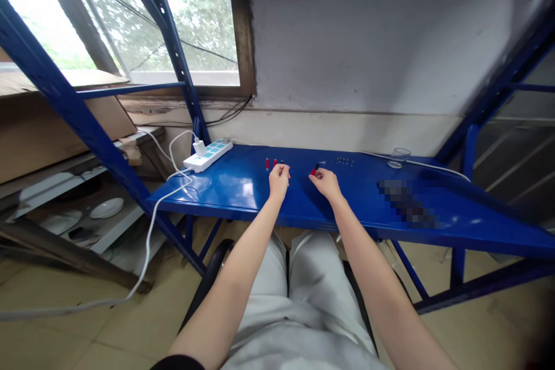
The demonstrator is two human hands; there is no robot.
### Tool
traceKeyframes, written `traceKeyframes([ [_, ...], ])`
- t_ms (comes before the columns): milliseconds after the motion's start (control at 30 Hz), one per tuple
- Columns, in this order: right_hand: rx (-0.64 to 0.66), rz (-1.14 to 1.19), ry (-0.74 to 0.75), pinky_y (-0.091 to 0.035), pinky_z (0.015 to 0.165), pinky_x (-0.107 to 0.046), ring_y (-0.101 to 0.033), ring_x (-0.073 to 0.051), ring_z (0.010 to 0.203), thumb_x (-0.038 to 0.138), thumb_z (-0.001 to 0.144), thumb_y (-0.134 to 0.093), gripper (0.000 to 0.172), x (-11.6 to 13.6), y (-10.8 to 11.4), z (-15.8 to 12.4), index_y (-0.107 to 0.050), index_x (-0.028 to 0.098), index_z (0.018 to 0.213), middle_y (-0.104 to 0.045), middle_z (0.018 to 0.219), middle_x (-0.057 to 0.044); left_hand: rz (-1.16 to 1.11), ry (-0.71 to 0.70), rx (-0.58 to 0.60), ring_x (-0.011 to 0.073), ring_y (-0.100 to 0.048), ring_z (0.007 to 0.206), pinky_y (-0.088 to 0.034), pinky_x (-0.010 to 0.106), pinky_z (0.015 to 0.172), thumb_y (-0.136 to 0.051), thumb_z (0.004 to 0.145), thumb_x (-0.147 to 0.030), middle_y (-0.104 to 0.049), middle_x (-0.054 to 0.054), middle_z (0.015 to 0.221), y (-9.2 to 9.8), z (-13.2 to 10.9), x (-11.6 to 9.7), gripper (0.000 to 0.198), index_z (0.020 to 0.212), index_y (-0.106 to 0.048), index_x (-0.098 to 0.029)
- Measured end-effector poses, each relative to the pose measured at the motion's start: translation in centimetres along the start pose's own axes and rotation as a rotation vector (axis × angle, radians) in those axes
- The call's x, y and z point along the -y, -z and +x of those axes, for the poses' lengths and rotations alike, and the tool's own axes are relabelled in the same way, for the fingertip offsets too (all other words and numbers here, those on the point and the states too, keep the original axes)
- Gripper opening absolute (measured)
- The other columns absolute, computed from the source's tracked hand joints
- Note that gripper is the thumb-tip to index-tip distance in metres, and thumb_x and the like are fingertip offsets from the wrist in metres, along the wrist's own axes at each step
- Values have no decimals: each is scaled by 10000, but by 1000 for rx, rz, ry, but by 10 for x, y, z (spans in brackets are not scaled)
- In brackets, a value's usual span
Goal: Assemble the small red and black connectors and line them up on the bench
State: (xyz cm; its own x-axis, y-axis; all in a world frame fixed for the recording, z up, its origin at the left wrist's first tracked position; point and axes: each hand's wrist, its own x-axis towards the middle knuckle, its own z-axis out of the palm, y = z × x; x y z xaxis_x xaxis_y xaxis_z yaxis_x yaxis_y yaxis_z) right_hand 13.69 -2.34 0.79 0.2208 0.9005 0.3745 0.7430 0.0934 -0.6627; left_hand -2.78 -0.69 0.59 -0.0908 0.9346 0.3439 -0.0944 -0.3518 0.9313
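My left hand (pixel 278 178) rests on the blue metal shelf (pixel 243 188) with its fingers curled, just in front of a short row of small red and dark parts (pixel 274 162). Whether it holds one of them is hidden. My right hand (pixel 325 181) lies a little to the right, its fingers pinched on a small red part (pixel 313 171). A small dark part (pixel 320 164) sits just beyond that hand. Further right, a row of several tiny dark pieces (pixel 344 160) lies on the shelf.
A white power strip (pixel 208 155) with a plug and white cable (pixel 151 225) sits at the shelf's left end. A small clear glass (pixel 399 156) stands at the back right. Blue rack struts (pixel 78 110) flank both sides; dishes (pixel 106 207) lie on a low shelf to the left.
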Motion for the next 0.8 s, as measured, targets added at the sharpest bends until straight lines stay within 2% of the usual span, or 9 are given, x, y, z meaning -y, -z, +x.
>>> traceKeyframes([
  [100,42,-77,-146,-393,566,-241,-584,-167,639,304,686,-593,128,-12,14,8,-613,178,677,-650,676,-50,12,8,29,37,-391,366,-297,174,387,-504,809,-319,-477,-56,545,0,0,0,159,767,-537,-170],
  [200,85,-131,-210,-399,569,-238,-603,-176,674,287,687,-611,120,-19,18,16,-637,171,702,-664,699,-60,25,16,62,39,-397,372,-302,172,393,-516,802,-327,-486,-55,543,0,0,0,159,780,-541,-172],
  [500,75,-229,-166,-409,543,-246,-611,-181,668,330,743,-589,181,-19,4,26,-671,172,776,-665,743,-78,70,-8,108,48,-413,392,-316,175,404,-504,795,-309,-490,-48,545,0,-3,-1,142,767,-531,-172],
  [800,127,-224,-203,-434,611,-260,-623,-197,770,339,773,-584,187,-20,4,26,-668,183,832,-675,819,-79,79,4,96,52,-417,403,-323,174,412,-504,789,-306,-491,-47,540,0,-4,-3,136,753,-525,-177],
])
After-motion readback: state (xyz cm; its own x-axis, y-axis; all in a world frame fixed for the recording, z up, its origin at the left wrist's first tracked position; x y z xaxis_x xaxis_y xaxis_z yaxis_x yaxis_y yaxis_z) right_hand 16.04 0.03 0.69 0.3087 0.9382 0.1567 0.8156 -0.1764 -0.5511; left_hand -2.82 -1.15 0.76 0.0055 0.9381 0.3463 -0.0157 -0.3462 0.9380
